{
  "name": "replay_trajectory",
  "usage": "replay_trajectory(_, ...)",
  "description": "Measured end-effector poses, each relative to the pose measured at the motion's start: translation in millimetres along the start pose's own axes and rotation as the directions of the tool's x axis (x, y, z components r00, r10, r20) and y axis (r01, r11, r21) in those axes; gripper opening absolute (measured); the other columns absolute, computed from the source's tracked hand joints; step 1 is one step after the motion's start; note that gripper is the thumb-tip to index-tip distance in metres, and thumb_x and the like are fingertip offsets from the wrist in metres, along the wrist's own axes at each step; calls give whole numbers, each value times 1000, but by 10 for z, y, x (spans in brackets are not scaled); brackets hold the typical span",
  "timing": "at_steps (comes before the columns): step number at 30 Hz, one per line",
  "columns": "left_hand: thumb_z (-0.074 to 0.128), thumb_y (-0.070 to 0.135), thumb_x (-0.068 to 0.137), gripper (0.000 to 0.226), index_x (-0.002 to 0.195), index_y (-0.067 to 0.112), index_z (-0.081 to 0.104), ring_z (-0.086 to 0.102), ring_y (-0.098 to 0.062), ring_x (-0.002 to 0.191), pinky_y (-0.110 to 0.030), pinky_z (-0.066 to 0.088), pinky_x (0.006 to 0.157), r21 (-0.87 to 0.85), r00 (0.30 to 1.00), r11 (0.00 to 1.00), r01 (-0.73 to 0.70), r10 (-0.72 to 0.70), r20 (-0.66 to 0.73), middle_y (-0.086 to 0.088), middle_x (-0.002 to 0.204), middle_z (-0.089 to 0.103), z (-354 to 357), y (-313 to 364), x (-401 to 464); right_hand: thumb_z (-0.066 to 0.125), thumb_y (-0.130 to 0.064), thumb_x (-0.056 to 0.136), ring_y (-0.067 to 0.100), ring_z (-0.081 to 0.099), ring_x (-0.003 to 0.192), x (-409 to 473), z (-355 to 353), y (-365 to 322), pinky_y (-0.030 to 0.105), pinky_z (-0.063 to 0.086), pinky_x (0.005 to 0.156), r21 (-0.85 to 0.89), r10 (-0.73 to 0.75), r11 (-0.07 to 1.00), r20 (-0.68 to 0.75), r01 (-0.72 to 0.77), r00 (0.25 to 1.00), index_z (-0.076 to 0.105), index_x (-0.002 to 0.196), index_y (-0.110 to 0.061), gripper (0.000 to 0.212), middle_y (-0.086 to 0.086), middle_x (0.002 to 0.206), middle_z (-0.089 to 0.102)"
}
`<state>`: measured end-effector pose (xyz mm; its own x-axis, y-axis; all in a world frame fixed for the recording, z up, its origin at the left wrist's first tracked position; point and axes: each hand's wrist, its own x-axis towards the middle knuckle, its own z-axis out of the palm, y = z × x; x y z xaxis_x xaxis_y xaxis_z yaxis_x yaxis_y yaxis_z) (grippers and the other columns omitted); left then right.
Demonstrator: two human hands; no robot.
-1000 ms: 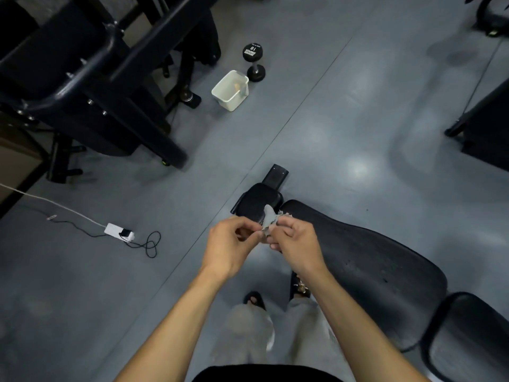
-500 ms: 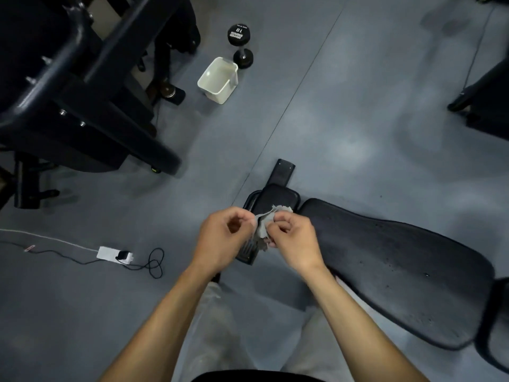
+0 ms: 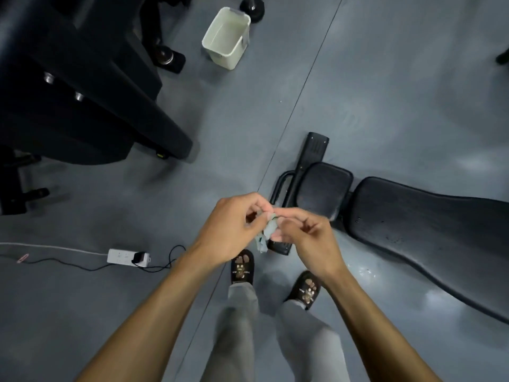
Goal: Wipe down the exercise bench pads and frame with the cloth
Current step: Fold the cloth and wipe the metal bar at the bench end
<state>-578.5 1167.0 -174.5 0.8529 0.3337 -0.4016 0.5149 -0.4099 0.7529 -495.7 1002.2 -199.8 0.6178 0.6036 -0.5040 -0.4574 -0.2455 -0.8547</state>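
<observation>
A small grey cloth [image 3: 266,232] hangs bunched between my two hands, in the air above the floor. My left hand [image 3: 234,230] pinches its upper edge, and my right hand [image 3: 305,234] pinches it from the other side. Just right of my hands lies the black exercise bench: a small seat pad [image 3: 323,188], a long back pad [image 3: 421,232] stretching to the right edge, and a black frame foot [image 3: 314,150] with a loop handle at its left end. My hands are apart from the bench, near the seat pad's front corner.
A white bin [image 3: 225,40] stands on the grey floor at the top, beside a dumbbell [image 3: 252,5]. A large black machine [image 3: 82,100] fills the upper left. A white power strip [image 3: 128,257] with cables lies at the left. My slippered feet [image 3: 242,267] stand below my hands.
The view has tilted down and closed in, so the bench sits further right and my feet show. My hands keep working the cloth between the fingers, which now hangs lower.
</observation>
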Motion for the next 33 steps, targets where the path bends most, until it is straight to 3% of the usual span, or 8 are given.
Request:
replay_trajectory(4, 74, 19, 93, 10, 95, 28, 72, 72, -7, 83, -30, 58, 79, -144, 1000, 989, 14, -15, 0, 9, 86, 75, 217, -708, 372, 61, 20, 88, 13, 73, 82, 487, 9, 730, 24, 56, 80, -85, -178, 979, 67, 184, 982, 71, 116, -4, 38, 1, 90, 78)
replay_trajectory(8, 80, 23, 87, 13, 97, 25, 72, 68, -9, 78, -31, 56, 79, -281, 999, 959, 35, -39, -8, 5, 84, 72, 704, -1517, 793, 72, 8, 88, 7, 73, 83, 974, -52, 1552, 17, 54, 78, -147, -314, 938, 30, 315, 949, 72, 113, -6, 28, -3, 94, 77)
replay_trajectory(12, 78, 15, 90, 14, 102, 19, 71, 69, -21, 79, -46, 62, 83, -349, 1000, 937, 20, -14, 21, -1, 85, 73, 1203, -2205, 1196, 77, -6, 89, 11, 74, 90, 1457, -274, 2314, 20, 57, 82, -251, -421, 872, 55, 421, 905, 73, 117, -10, 28, 0, 96, 77)
replay_trajectory(18, 76, 8, 88, 22, 108, 9, 67, 69, -20, 78, -34, 59, 80, -362, 996, 932, -27, 56, 71, -2, 84, 72, 1718, -2822, 1765, 75, -10, 93, 12, 74, 80, 2171, -609, 3144, 27, 60, 75, -344, -515, 787, 91, 513, 852, 76, 106, -10, 13, -5, 90, 77)
replay_trajectory(23, 79, 4, 86, 28, 112, 10, 68, 67, -12, 77, -23, 57, 79, -234, 981, 956, -175, 190, 41, 0, 89, 68, 1785, -3096, 2248, 76, -17, 92, 14, 70, 72, 2717, -814, 3422, 29, 57, 67, -350, -594, 733, 90, 584, 800, 77, 95, -15, 4, -4, 83, 75)
replay_trajectory(28, 80, 0, 85, 35, 115, 11, 65, 63, -19, 77, -25, 57, 78, -226, 952, 930, -289, 304, 35, -5, 89, 69, 1781, -3068, 2695, 76, -21, 92, 20, 66, 97, 3214, -1071, 3289, 37, 54, 82, -394, -711, 536, 267, 747, 651, 75, 95, -15, 7, 2, 101, 67)
replay_trajectory(31, 77, -4, 86, 41, 121, 9, 62, 65, -21, 74, -30, 60, 76, -215, 931, 911, -351, 363, 20, -10, 90, 72, 1762, -2952, 2874, 72, -24, 94, 22, 65, 112, 3392, -1131, 3158, 50, 53, 96, -367, -695, 503, 366, 783, 618, 72, 94, -15, 9, -1, 116, 67)
replay_trajectory(33, 73, -8, 87, 43, 124, 8, 61, 65, -18, 72, -29, 59, 74, -204, 918, 899, -387, 396, 2, -12, 91, 72, 1756, -2865, 2946, 70, -20, 95, 20, 68, 110, 3446, -1151, 3094, 45, 54, 98, -311, -710, 517, 365, 797, 603, 69, 91, -8, 12, 1, 115, 70)
